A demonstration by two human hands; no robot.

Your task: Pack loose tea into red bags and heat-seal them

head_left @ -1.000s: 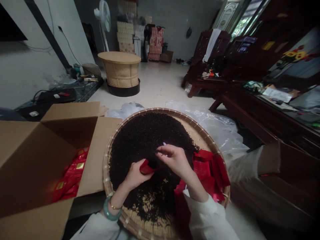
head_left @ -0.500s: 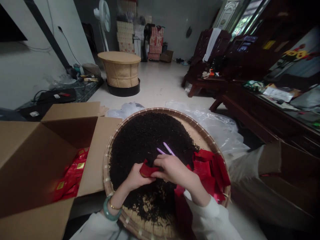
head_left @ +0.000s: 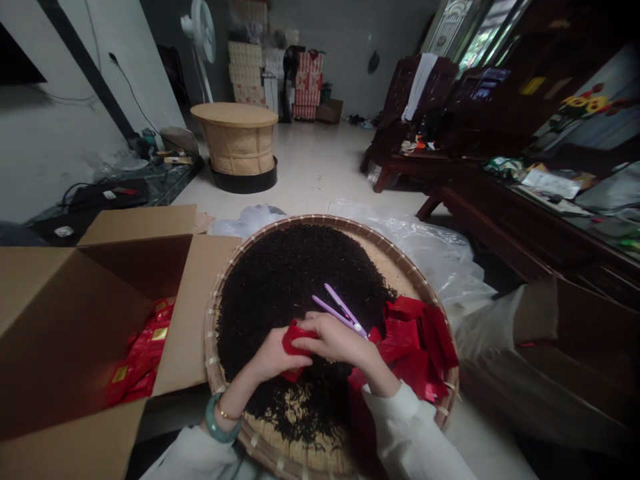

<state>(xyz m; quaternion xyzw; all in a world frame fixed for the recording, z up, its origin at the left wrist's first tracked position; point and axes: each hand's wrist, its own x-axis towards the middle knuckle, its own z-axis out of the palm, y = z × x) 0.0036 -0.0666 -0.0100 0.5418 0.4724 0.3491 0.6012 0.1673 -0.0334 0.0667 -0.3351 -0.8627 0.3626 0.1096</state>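
Observation:
Over a round woven bamboo tray (head_left: 417, 263), my left hand (head_left: 276, 355) grips a small red packet (head_left: 296, 339) by its side. My right hand (head_left: 330, 339) closes on the packet's top and right side, fingers wrapped over it. Dark, twisted dry leaves that look like tea (head_left: 290, 273) are heaped across the tray beneath both hands. A purple hand-held sealer (head_left: 345, 312), its two arms apart, lies on the leaves just beyond my right hand. More red packets (head_left: 415, 340) are piled on the tray's right side.
An open cardboard box (head_left: 173, 333) with red packets inside stands to the left. Another open box (head_left: 575, 347) is at the right. Clear plastic sheeting (head_left: 440, 260) lies behind the tray. Farther back are a round woven stand (head_left: 240, 143) and a dark wooden bench (head_left: 500, 220).
My right hand has moved slightly back and wraps farther over the packet, which now shows below my fingers too. More of the purple sealer is visible.

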